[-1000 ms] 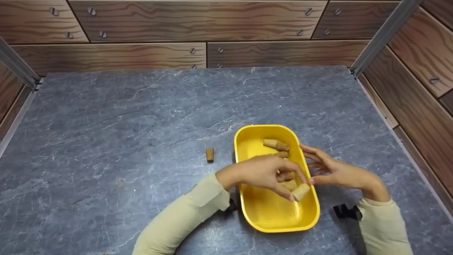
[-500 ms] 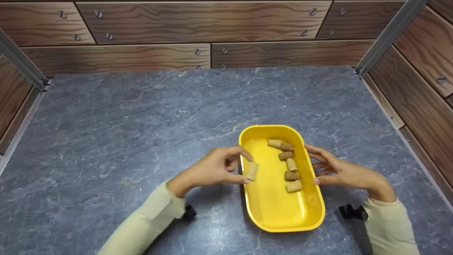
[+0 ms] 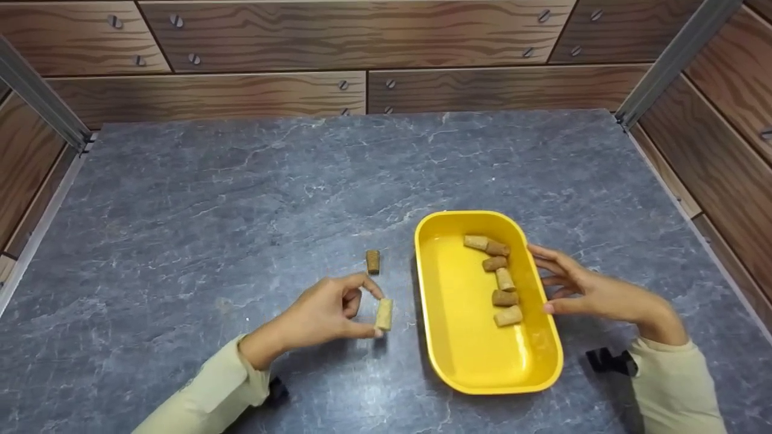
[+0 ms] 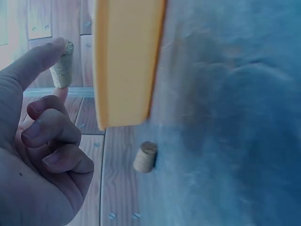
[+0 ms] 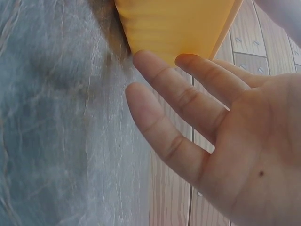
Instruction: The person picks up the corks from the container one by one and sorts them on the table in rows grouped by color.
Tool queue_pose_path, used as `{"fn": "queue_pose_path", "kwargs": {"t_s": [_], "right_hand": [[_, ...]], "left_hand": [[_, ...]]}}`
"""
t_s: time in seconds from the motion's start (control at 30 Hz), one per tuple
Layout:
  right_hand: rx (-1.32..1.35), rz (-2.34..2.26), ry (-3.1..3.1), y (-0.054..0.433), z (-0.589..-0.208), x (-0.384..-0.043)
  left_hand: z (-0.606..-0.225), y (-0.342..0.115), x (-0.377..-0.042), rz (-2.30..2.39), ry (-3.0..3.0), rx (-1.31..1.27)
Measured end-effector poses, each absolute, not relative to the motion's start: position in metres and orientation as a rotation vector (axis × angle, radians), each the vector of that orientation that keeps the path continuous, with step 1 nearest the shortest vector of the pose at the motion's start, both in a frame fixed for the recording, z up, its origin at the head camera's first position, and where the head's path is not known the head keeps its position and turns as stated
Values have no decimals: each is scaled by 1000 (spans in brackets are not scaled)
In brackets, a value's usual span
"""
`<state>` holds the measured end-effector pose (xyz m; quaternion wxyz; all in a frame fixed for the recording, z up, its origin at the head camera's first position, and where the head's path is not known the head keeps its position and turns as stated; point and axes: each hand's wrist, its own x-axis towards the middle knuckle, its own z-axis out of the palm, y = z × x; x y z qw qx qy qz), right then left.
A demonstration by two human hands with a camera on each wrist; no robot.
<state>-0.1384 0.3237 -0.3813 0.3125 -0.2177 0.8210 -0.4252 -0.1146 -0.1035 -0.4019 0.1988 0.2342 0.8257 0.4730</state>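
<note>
My left hand pinches a pale tapered cork between thumb and index finger, left of the yellow tub. The left wrist view shows this cork at the fingertips, the other fingers curled behind it. A darker cork stands on the table just beyond that hand. Inside the tub, several corks, among them a pale one and a brown one, lie in a line along the right side. My right hand rests against the tub's right wall, its fingers spread and loosely extended.
The grey marbled table spreads out around the tub. Wood-patterned panels with metal corner posts close it in at the back and sides. A black device sits at the right sleeve.
My left hand has lifted the pale cork out of the tub and carried it left over the rim, above the table. The right hand stays at the tub's side.
</note>
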Motion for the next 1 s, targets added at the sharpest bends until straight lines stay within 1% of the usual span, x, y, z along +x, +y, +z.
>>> {"fn": "queue_pose_path", "kwargs": {"t_s": [0.2,0.6,1.0], "right_hand": [[-581,-1143,2130,326,-381,-138],[-575,-1157,2105,325,-382,-140],[-575,-1149,2118,325,-381,-140]], "left_hand": [[-412,-106,-107,1154,2428,617],[-424,-99,-106,934,2564,562],[-427,-91,-107,786,2653,604]]}}
